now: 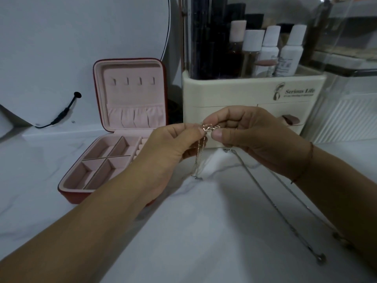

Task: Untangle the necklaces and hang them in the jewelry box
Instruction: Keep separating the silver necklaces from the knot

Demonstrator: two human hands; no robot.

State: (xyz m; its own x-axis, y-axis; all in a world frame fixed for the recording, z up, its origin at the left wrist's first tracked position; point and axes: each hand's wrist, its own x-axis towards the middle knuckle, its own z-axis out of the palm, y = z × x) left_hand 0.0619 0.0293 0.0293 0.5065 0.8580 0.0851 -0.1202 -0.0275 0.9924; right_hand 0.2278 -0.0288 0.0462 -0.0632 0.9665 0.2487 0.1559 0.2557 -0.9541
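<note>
My left hand [167, 152] and my right hand [251, 139] meet above the white marble top, each pinching a rose-gold necklace [208, 128] at its bunched upper part. Its thin chain hangs down below my left fingers to the table. A second, silver necklace [271, 203] lies on the table under my right wrist, running toward the lower right. The red jewelry box [130, 127] stands open to the left, with pink lining, small hooks in the upright lid and bare compartments in the base.
A cream cosmetic organizer [253, 103] with bottles and a clear cover stands right behind my hands. A round mirror [85, 43] with a black cable [63, 113] leans at the back left. White marble top [204, 231] spreads in front.
</note>
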